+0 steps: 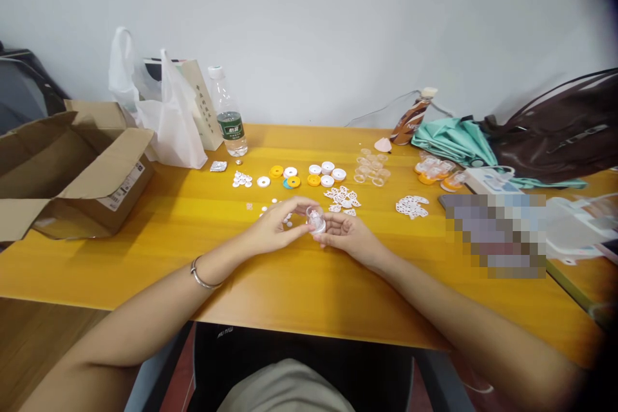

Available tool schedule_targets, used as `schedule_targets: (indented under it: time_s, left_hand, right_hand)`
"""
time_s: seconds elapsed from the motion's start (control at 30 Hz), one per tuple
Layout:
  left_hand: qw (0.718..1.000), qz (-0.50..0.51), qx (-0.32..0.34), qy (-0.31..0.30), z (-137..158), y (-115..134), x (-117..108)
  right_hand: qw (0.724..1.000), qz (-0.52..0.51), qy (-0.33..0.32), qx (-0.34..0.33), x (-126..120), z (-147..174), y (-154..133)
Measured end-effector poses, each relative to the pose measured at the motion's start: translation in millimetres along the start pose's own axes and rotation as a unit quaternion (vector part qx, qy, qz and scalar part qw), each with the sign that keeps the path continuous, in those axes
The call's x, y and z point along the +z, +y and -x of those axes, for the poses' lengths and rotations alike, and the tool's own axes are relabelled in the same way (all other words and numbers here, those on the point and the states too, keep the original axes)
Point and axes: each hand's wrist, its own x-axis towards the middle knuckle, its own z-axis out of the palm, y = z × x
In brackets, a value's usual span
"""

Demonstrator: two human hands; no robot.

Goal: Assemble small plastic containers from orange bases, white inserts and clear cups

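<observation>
Both hands meet over the middle of the table around a small clear plastic cup [316,219] with a white base and something pale inside. My left hand [277,225] pinches its left side between thumb and fingers. From the right, my right hand [350,237] grips it near the base. Just beyond them lie white leaf-shaped cut-outs [342,198], with white and orange round caps [327,174] farther back. Small white discs [242,179] lie to the left, and some tiny pieces are partly covered by my left hand. Several clear cups [373,166] stand back right.
An open cardboard box [96,174], a white plastic bag [168,116] and a water bottle [229,116] stand at left. At right are another pile of white cut-outs [411,206], assembled orange-based pieces [433,169], a brown bottle [412,119], a teal umbrella [454,141] and a dark bag [555,135].
</observation>
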Motion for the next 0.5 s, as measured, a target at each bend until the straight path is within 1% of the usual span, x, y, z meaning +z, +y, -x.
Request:
schedule_targets:
  time_s: [0.2, 0.27, 0.43, 0.5]
  left_hand:
    - [0.999, 0.039, -0.023, 0.011, 0, -1, 1]
    - [0.997, 0.059, -0.032, 0.023, -1, -2, 4]
    - [0.991, 0.095, -0.067, 0.073, -1, -5, 11]
    - [0.987, 0.118, -0.081, 0.068, -2, -5, 11]
  right_hand:
    - [1.000, -0.026, -0.015, 0.001, 3, 0, 2]
    - [0.999, -0.031, -0.019, 0.002, 4, -1, 4]
    - [0.999, -0.040, -0.025, 0.009, 3, -2, 7]
    - [0.999, -0.037, -0.029, 0.009, 2, -3, 7]
